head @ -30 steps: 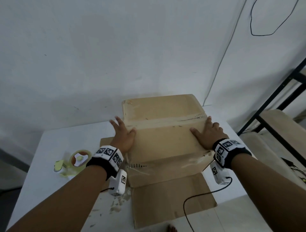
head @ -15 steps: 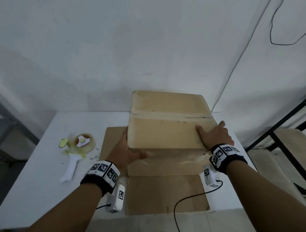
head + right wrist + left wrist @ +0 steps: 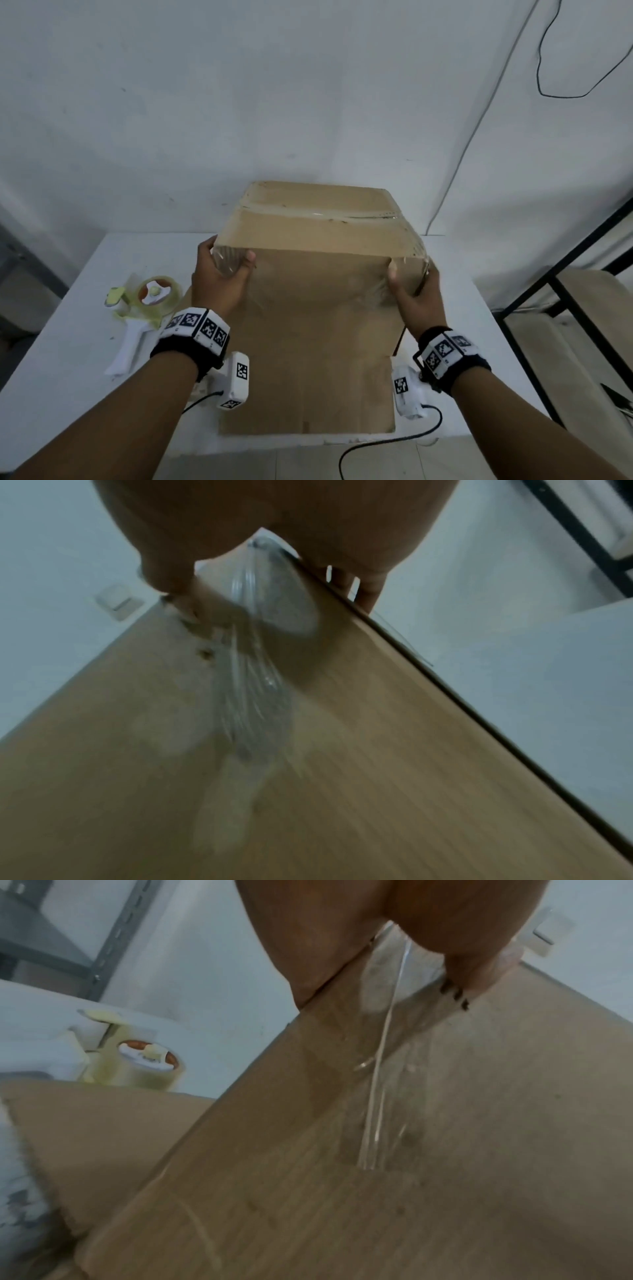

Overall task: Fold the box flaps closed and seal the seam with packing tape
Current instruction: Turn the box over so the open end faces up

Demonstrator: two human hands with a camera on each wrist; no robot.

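Observation:
A brown cardboard box (image 3: 318, 308) stands on the white table (image 3: 68, 342), its flaps closed and a clear tape strip (image 3: 318, 214) running along the top seam. My left hand (image 3: 222, 274) grips the near left top corner, thumb on the front face over a wrinkled tape end. My right hand (image 3: 414, 294) grips the near right top corner the same way. The left wrist view shows the left hand (image 3: 342, 947) on the box (image 3: 445, 1150) above a tape end (image 3: 380, 1069). The right wrist view shows the right hand (image 3: 274, 512) over crumpled tape (image 3: 253, 683) on the box (image 3: 308, 777).
A tape dispenser (image 3: 147, 301) with a clear roll lies on the table left of the box, also seen as the dispenser (image 3: 143, 1066). A flat cardboard sheet (image 3: 308, 418) lies under the box. A black metal rack (image 3: 565, 274) stands to the right. A black cable (image 3: 376, 445) hangs off the front edge.
Both hands left the top of the box and came down to grip its near top corners. The near face of the box now fills more of the head view.

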